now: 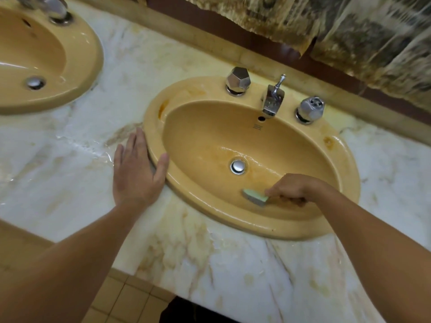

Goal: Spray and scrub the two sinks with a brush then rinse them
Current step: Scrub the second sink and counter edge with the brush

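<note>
Two tan oval sinks are set in a marble counter. The right sink (pixel 275 229) is in the middle of the view, wet, with a chrome drain (pixel 238 166). My right hand (pixel 296 187) grips the handle of a small green brush (pixel 255 197) whose head presses on the near wall of that basin. My left hand (pixel 137 169) lies flat with straight fingers on the counter, its thumb on the sink's left rim. The left sink (pixel 88 66) is partly cut off at the upper left. No spray bottle shows.
The marble counter (pixel 70 159) is wet between the sinks. Behind the right basin stand a chrome spout (pixel 271 101) and two faceted knobs (pixel 238 80), (pixel 311 109). A stained wall covering hangs at the top right. Tiled floor (pixel 126 297) shows below the counter's edge.
</note>
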A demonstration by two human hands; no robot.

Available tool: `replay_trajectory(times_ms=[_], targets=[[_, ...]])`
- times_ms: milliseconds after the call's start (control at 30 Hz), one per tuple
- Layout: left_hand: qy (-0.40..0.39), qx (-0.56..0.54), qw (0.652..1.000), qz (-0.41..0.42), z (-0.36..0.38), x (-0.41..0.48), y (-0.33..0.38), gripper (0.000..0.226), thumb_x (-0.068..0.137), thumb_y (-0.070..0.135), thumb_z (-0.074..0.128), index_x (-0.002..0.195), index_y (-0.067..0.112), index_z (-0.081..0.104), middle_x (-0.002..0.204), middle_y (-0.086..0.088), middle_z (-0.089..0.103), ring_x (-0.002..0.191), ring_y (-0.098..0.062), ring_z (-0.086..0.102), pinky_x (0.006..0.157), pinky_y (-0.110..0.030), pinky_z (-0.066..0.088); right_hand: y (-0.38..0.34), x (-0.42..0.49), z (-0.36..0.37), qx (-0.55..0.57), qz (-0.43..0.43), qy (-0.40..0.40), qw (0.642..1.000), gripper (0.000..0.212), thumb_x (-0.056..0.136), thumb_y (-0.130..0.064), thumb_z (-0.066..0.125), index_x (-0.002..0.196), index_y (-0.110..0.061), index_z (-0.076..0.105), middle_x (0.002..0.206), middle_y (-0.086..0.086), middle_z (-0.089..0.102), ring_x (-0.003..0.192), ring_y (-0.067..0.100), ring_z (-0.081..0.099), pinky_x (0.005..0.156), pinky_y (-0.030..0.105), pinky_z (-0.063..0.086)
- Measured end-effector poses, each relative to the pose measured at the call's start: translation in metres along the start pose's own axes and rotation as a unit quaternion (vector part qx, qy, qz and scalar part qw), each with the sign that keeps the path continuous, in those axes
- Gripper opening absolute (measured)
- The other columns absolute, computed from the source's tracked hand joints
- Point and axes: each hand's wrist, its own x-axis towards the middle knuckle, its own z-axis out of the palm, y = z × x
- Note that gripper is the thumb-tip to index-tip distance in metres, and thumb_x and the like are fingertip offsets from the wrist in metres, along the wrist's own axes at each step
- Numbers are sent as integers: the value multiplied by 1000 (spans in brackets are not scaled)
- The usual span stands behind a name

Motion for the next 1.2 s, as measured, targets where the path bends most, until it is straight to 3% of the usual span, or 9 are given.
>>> replay_trajectory(times_ms=[300,433,533,667,767,867,967,1133,1200], targets=[[-1,-9,1000,-1,-4,-2,3,84,98,60,29,161,7,15,167,-9,24,155,-17,16,128,-40,7,1,-2,-9,-111,-2,87,990,42,89,-48,64,89,-6,69,74,3,58,55,18,51,49,26,36],[0,-10,1000,0,-3,-2,2,84,98,61,29,162,8,15,167,-9,25,155,-18,17,128,-40,7,-5,-19,-22,-92,56,-50,993,34,95,-39,65,74,-12,63,55,-1,46,47,17,34,50,24,31],[3,-6,1000,4,-2,-2,2,85,98,62,27,161,7,15,166,-10,25,155,-19,18,128,-40,8,-3,-20,-33,-220,42,85,971,27,95,-36,61,85,-11,66,69,-1,55,65,18,53,58,28,41],[5,-2,1000,7,-1,-1,1,85,98,62,26,161,6,16,166,-11,25,154,-19,19,128,-40,8,-5,-27,-43,-211,95,-28,972,39,93,-36,66,62,-15,57,56,-1,51,49,17,44,57,27,37],[5,1,1000,6,0,-1,1,85,98,62,27,161,5,16,166,-11,27,154,-19,19,127,-41,8,-6,-30,-48,-310,68,100,943,18,90,-28,60,74,-20,59,84,-4,63,70,16,56,66,30,43],[7,2,1000,7,0,-1,1,85,98,62,27,161,6,16,166,-12,27,154,-20,19,127,-41,8,-6,-36,-53,-253,96,-46,962,32,92,-37,67,68,-16,66,59,-3,50,49,15,40,52,22,34],[7,-3,1000,6,-1,-1,1,85,97,62,29,161,6,16,165,-13,28,154,-22,21,127,-41,9,-2,-38,-62,-310,68,28,948,29,88,-38,67,70,-16,65,66,-4,56,58,16,53,67,26,53],[12,-12,1000,0,-4,-2,6,86,96,62,31,161,7,17,165,-13,28,153,-23,20,127,-41,9,13,-51,-66,-168,101,-115,974,28,83,-41,72,68,-18,67,55,-3,33,46,16,26,48,23,24],[12,-16,1000,-5,-5,-2,7,85,96,61,32,161,6,19,165,-13,29,152,-25,20,127,-40,9,19,-52,-64,-262,63,-22,963,26,77,-42,69,73,-17,64,62,-4,48,50,14,41,55,26,39]])
